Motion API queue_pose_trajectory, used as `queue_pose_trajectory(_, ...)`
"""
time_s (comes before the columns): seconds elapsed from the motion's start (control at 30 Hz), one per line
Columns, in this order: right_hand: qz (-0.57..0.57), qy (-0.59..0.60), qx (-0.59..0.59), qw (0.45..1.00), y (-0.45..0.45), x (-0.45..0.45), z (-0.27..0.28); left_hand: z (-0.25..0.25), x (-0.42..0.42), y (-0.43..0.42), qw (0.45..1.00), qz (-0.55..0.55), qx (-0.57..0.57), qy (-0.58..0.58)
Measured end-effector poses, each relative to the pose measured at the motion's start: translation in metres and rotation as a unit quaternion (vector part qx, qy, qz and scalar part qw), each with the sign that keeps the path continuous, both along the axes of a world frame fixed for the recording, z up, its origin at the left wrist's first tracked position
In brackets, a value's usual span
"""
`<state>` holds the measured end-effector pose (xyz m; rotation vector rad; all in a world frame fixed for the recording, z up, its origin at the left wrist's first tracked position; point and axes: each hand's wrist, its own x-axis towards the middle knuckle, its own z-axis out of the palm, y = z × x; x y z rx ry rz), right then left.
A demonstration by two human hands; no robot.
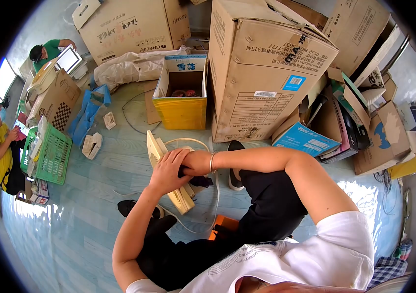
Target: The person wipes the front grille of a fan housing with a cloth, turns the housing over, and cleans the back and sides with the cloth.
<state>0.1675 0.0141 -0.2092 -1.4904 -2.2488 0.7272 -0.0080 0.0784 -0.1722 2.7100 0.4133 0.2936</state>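
Observation:
A long cream power strip [182,199] stands at a slant between my knees, its upper end [155,146] above my hands and its lower end below them. My left hand [170,170] lies across its middle, fingers bent and closed around it. Against those fingers presses my right hand [196,163], closed, a bracelet at its wrist. Something dark shows between the two hands; what it is stays hidden. Beside the strip, under my right hand, is a dark purple cloth [201,181]. A white cable [218,195] loops around on the right.
An orange thing [224,225] lies near my leg. Ahead stand a yellow box [182,115] and a tall carton [266,73]. On the left are a green crate [54,154], white sockets [91,145] and a blue bag [87,115]. Two people work at the far left.

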Motion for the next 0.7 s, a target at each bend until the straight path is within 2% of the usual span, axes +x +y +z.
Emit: queue_pose_trajectory(0.7, -0.003, 0.001, -0.014, 1.0, 0.0001, -0.0002, 0.0007, 0.0033, 0.0003, -0.0011, 1.0, 0.002, -0.007, 0.012)
